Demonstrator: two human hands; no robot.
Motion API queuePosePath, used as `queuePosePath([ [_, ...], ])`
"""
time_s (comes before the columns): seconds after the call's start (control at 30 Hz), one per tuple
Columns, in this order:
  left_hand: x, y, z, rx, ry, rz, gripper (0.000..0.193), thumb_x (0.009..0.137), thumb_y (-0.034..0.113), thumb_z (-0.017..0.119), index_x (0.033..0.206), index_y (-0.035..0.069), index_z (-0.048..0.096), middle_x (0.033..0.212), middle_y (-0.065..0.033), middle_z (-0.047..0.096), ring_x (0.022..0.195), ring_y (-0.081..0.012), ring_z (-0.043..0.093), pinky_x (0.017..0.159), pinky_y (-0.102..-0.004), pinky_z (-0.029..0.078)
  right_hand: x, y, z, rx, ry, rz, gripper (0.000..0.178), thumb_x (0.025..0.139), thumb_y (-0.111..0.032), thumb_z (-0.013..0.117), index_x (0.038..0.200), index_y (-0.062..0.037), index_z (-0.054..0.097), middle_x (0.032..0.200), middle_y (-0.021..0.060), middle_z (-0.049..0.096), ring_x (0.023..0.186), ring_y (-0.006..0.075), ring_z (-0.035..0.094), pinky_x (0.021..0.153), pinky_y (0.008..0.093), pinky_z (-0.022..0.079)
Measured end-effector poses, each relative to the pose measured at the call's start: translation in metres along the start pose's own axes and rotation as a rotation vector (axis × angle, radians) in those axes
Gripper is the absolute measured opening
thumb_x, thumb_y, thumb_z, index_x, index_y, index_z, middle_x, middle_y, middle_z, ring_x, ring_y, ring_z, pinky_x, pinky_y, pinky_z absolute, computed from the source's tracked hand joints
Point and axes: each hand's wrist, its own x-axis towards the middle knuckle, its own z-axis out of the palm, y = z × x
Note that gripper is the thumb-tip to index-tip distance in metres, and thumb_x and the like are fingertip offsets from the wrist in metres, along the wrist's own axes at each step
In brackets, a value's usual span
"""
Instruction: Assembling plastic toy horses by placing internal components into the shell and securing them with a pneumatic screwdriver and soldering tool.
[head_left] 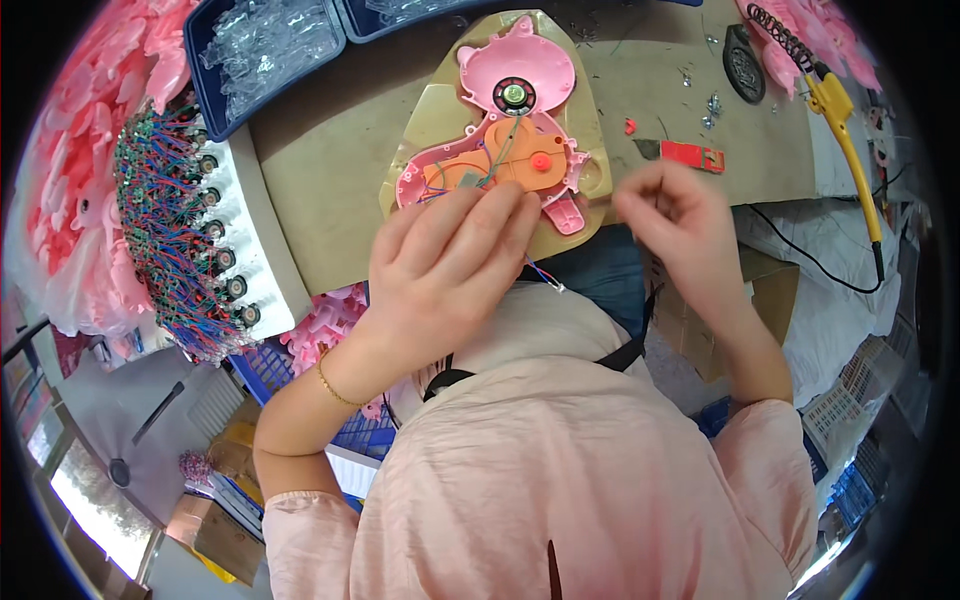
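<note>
Steady the orange housing (530, 178) by the near edge of the desk (325, 215); left fingers (484, 222) bent, right fingers (655, 182) curled, grips unclear.

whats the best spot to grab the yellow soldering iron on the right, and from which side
Probably midway along its slim yellow handle, with the right hand coming from the handle's left: that length lies exposed. The front end points into the black coil, and the black cord leaves the other end.
</note>
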Motion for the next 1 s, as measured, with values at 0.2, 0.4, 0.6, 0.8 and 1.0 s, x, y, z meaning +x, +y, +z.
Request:
queuePosePath([
  [0.2,-0.005,0.013,0.002,0.215,-0.087,-0.019,0.037,0.074,0.016,0.055,0.11,0.007,0.063,0.117,-0.0004,0.056,0.107,-0.0133,0.048,0.084,-0.0255,0.038,0.008,-0.014,0.004,-0.653,0.074,-0.488,0.006,0.077,-0.002,0.06,0.079,0.001,0.055,0.069,0.0038,0.053,0.06,0.0091,0.049,0.054,0.0227,0.038],
  [0.4,-0.003,0.004,0.01,0.01,0.022,-0.039,0.036,0.067,0.014,0.058,0.102,0.008,0.064,0.107,-0.0006,0.058,0.094,-0.0126,0.053,0.076,-0.0255,0.04,-0.009,0.004,0.003,-0.631,0.027,-0.507,0.006,0.077,-0.002,0.061,0.079,0.0012,0.055,0.069,0.0064,0.054,0.056,0.0143,0.052,0.05,0.0253,0.041],
  [0.6,0.002,0.001,0.003,0.033,-0.033,0.018,0.04,0.062,0.015,0.067,0.102,0.013,0.066,0.108,0.0043,0.058,0.093,-0.0127,0.051,0.078,-0.0253,0.035,0.009,-0.016,-0.002,-0.275,0.066,-0.233,0.007,0.079,-0.002,0.061,0.083,0.0014,0.057,0.076,-0.0013,0.057,0.066,0.0043,0.048,0.059,0.0206,0.039],
  [0.8,0.0,0.008,0.002,0.153,0.003,0.081,0.03,0.061,0.015,0.059,0.088,0.006,0.065,0.106,-0.0014,0.057,0.096,-0.0129,0.051,0.071,-0.0249,0.037,0.031,-0.02,0.014,-0.907,0.141,-0.824,0.013,0.074,0.0,0.062,0.087,-0.0027,0.06,0.081,0.0054,0.061,0.076,0.0214,0.056,0.072,0.0296,0.042],
  [1.0,0.004,0.008,0.006,0.136,0.008,0.094,0.022,0.058,0.016,0.058,0.078,0.007,0.063,0.103,-0.0031,0.057,0.095,-0.0139,0.051,0.071,-0.0255,0.038,0.031,-0.026,0.001,-0.743,-0.012,-0.706,0.013,0.074,-0.003,0.065,0.086,-0.0033,0.064,0.087,0.0057,0.064,0.08,0.0205,0.058,0.074,0.0297,0.042],
])
